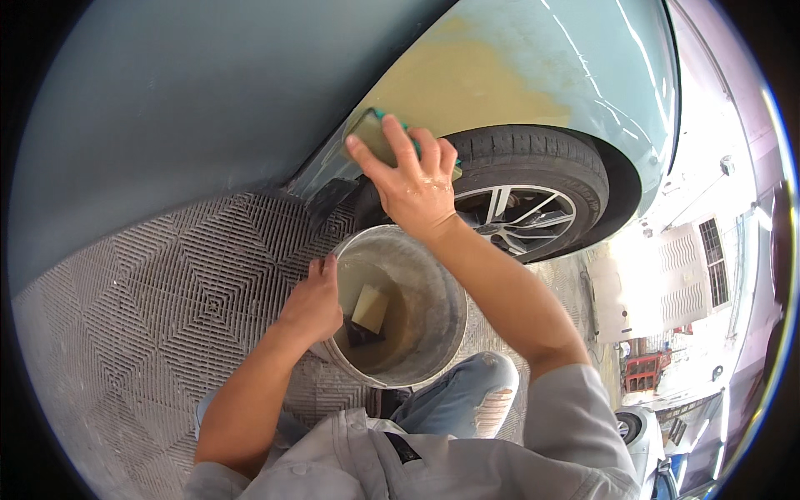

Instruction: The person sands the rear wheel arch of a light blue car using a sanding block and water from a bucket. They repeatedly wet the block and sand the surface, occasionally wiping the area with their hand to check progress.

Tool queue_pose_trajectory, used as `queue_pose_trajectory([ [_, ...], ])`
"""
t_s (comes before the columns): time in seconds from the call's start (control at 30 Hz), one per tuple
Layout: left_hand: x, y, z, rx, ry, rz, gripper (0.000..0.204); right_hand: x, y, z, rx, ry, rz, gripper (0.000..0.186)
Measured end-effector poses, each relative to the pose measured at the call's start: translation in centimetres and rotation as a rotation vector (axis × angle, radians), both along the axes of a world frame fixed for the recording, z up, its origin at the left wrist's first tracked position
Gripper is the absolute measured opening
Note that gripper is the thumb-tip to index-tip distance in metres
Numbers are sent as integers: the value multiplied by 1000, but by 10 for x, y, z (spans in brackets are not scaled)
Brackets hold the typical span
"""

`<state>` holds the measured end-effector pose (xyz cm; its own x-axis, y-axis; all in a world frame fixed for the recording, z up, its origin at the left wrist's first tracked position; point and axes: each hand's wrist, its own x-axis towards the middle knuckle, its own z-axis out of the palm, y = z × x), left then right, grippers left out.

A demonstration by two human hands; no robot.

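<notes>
My right hand (415, 179) is closed around a sanding block (372, 140), olive and teal-edged, and holds it against the lower fender (533, 50) beside the wheel arch. Tan filler or primer (462, 79) covers part of that light blue panel. With my left hand (315, 298) I grip the rim of a grey bucket (460, 333), which is tilted a little. Murky water (392, 337) lies inside it, along with a pale yellow block (370, 308) and a dark flat piece (361, 335). The underside of the sanding block is hidden.
A black tyre (533, 158) on a silver spoked wheel (529, 218) stands just right of my right hand. The grey-blue car door (192, 92) fills the upper left. Below is ribbed floor tiling (208, 304). At far right are a red rack (643, 372) and another car (642, 437).
</notes>
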<state>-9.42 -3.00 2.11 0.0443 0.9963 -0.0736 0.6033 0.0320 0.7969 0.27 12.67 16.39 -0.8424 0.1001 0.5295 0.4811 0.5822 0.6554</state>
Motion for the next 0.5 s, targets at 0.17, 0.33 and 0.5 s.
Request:
queue_pose_trajectory([
  [0.17, -2, 2, 3, -113, 8, -22, 70, -5, 1, 24, -65, 510, -11, 62],
  [0.33, -3, 4, 9, -177, 8, -48, 73, -3, 2, 10, -21, 126, 9, 61],
  [0.5, 0, -1, 7, -79, 52, -8, 69, 1, 3, 5, -107, 425, -87, 60],
])
